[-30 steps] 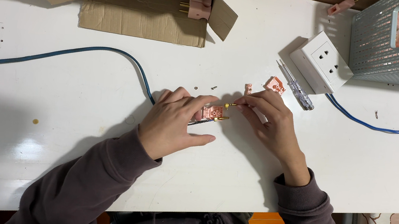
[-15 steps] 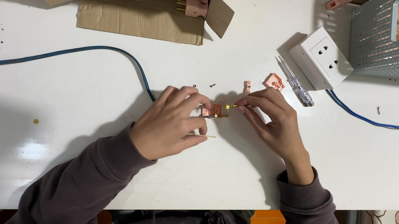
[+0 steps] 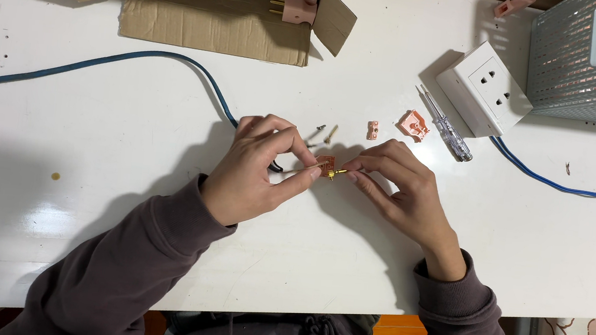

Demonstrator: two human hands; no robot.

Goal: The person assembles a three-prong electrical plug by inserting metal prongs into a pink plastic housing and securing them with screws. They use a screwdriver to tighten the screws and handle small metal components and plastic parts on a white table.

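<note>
My left hand [image 3: 257,166] pinches the end of a blue cable [image 3: 123,61] and a small pink plug part [image 3: 326,165] with brass pieces, just above the white table [image 3: 89,166]. My right hand [image 3: 404,191] meets it from the right, fingertips closed on a thin brass pin [image 3: 338,172] at that part. Two loose screws [image 3: 324,131], a small pink clamp piece [image 3: 372,130] and a pink plug cover [image 3: 414,125] lie on the table just beyond my fingers.
A screwdriver with a clear handle [image 3: 446,126] lies beside a white socket block [image 3: 483,88] with its own blue lead [image 3: 565,187]. A grey-green basket [image 3: 584,80] of pink parts stands at the far right. An open cardboard box [image 3: 211,12] with pink plugs sits at the back.
The pink plug part sat hidden between my fingers a second ago; now my hands are slightly apart and the brass pin and wire ends show between them.
</note>
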